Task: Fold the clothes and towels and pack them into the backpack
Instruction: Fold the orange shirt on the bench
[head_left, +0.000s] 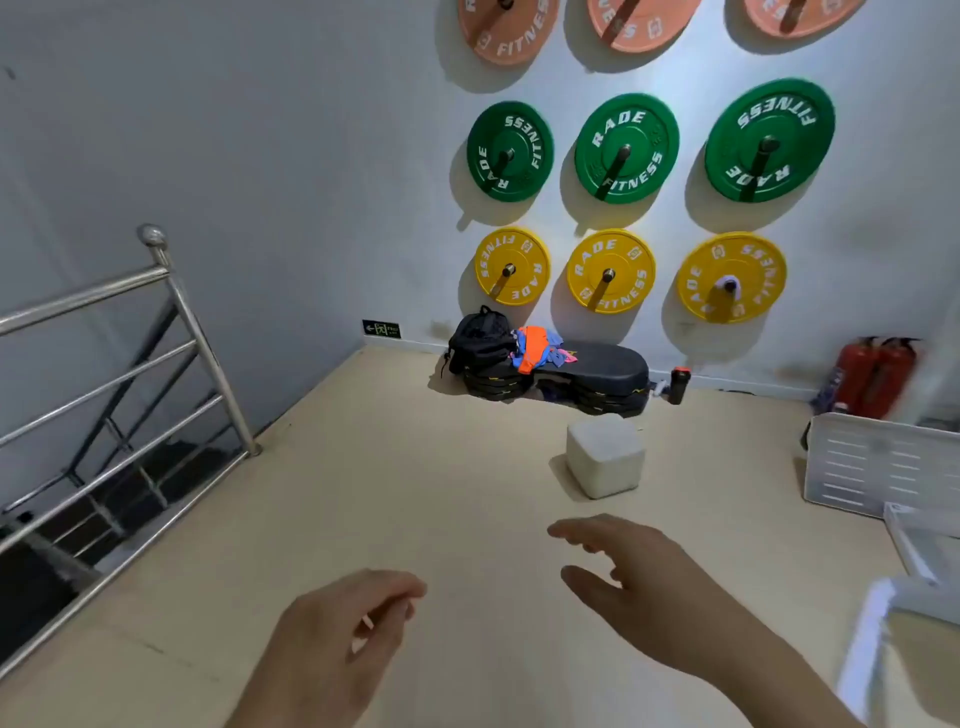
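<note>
Sitting on the bench (608, 364): a black backpack (480, 338), slumped upright at its left end, close to the wall.
Clothes (537, 347): a loose, unfolded heap of orange, blue and pink, touching the backpack's right side.
Left hand (332, 639): low over the floor, fingers loosely curled, holding nothing.
Right hand (639, 587): fingers spread and relaxed, empty, well apart from the bench.
</note>
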